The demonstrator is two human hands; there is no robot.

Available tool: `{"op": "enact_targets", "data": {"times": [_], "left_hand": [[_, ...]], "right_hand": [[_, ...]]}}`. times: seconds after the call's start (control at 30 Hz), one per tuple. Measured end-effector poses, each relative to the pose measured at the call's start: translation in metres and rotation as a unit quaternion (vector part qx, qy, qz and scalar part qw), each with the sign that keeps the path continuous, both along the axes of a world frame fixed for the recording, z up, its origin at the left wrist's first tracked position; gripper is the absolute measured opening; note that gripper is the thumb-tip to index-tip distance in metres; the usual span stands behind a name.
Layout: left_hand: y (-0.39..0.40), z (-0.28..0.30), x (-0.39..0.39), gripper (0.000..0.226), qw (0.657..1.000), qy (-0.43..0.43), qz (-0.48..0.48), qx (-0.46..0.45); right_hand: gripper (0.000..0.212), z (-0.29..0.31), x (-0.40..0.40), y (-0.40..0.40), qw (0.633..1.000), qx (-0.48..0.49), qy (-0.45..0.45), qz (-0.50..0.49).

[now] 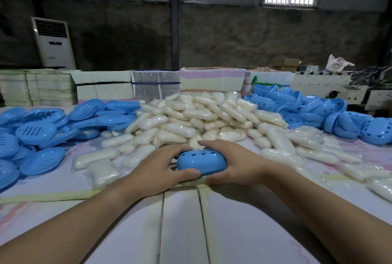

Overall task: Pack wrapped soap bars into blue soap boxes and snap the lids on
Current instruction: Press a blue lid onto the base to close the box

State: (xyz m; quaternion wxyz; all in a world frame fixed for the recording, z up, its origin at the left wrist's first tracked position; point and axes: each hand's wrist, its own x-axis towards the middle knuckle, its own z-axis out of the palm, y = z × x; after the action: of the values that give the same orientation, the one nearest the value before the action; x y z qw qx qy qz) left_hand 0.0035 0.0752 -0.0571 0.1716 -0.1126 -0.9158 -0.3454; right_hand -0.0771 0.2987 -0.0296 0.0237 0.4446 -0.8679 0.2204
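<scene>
A blue soap box [201, 161] with heart-shaped holes lies dome side up on the table just in front of the soap pile. My left hand [161, 168] grips its left end, thumb along the near rim. My right hand [231, 164] grips its right end, fingers curled over the far side. What is inside the box is hidden. A big heap of white wrapped soap bars [191, 119] fills the middle of the table behind it.
Flat blue slotted box halves [42, 127] are heaped at the left, domed blue halves with heart holes [318, 113] at the right. Stacks of flat cartons [154, 85] line the table's far edge. Loose soap bars [307, 153] spread to the right. White boards [182, 221] cover the near table.
</scene>
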Motion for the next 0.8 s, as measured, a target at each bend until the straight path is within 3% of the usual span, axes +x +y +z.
{"op": "enact_targets", "data": {"times": [0.17, 0.5, 0.8], "left_hand": [[0.001, 0.003, 0.002, 0.045, 1.0, -0.008, 0.01, -0.001], [-0.003, 0.003, 0.003, 0.051, 0.994, 0.055, 0.052, -0.074], [0.007, 0.008, 0.013, 0.046, 0.966, 0.172, 0.015, -0.191]], "right_hand": [[0.051, 0.0, -0.004, 0.005, 0.996, -0.078, 0.031, -0.021], [0.043, 0.005, -0.004, 0.006, 0.996, -0.068, 0.045, -0.032], [0.053, 0.007, 0.006, 0.007, 0.982, -0.097, -0.16, 0.029]]}}
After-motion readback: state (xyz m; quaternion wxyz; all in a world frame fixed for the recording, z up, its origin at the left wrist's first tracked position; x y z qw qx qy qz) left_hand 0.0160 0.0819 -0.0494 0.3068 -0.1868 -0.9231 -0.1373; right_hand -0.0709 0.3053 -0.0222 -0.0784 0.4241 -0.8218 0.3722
